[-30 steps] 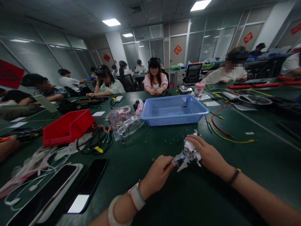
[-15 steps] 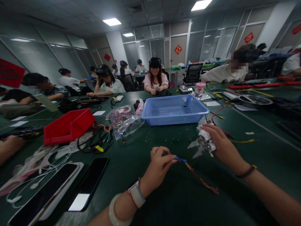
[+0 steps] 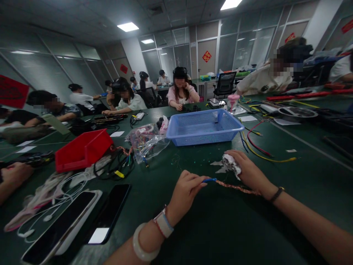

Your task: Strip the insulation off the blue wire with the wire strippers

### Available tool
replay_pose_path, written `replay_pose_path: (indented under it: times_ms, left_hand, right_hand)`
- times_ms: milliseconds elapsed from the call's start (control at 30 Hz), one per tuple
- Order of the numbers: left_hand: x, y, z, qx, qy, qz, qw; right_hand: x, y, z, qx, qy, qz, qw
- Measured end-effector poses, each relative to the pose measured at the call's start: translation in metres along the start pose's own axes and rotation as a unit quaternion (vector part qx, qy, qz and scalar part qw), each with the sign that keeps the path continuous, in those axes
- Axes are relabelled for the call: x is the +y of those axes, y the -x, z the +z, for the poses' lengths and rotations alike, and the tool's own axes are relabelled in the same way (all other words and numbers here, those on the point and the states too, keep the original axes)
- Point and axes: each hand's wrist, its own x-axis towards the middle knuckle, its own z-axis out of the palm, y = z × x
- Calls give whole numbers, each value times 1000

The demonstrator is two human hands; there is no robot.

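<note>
In the head view, my left hand point(image 3: 186, 189) pinches the blue end of a braided copper wire point(image 3: 234, 186). The braid stretches right, and its far end meets the wrist side of my right hand point(image 3: 249, 171). Crumpled white tissue point(image 3: 231, 164) is gripped in my right hand, its torn edges hanging out to the left over the dark green table point(image 3: 190, 224). Beyond both hands sits a blue mesh basket point(image 3: 204, 138). Small green and copper-coloured scraps lie between the basket and my hands.
On the left are a red bin point(image 3: 82, 150), a clear plastic bag with wires point(image 3: 146, 141), white earphones point(image 3: 48, 217) and two phones point(image 3: 110, 213). Coloured cables point(image 3: 259, 147) lie to the right. Another person's hand point(image 3: 16, 176) is at the left edge; people sit across the table.
My right hand, with the tissue, has moved slightly down and left. The copper braid has swung up from a drooping slant to nearly level, reaching my right hand.
</note>
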Motion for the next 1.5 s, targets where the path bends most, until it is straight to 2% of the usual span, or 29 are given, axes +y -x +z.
replay_pose_path:
  times_ms: [200, 400, 767, 867, 967, 1133, 1300, 1500]
  left_hand:
    - [0, 0, 1, -10, -12, 3, 1000]
    - [0, -1, 0, -32, -11, 8, 999]
    - [-2, -1, 0, -45, 2, -7, 999]
    - [-1, -1, 0, -40, -11, -20, 999]
    - [-1, 1, 1, -12, -41, -28, 999]
    - [-8, 2, 4, 11, -41, -1, 999]
    - [-10, 2, 5, 13, -29, 16, 999]
    - [-5, 0, 1, -1, -36, -26, 999]
  right_hand:
    - [-29, 8, 1, -55, -36, -45, 997]
    - [-41, 11, 2, -51, -14, -62, 997]
    - [-38, 11, -4, -74, 90, -119, 986]
    - [-37, 11, -3, -74, 69, -122, 987]
    - [-38, 11, 2, -69, 23, -121, 990]
    - [-41, 11, 4, -76, -5, -131, 988]
    - [-44, 10, 2, -94, 6, -142, 985]
    - [-41, 11, 2, -78, 66, -162, 982]
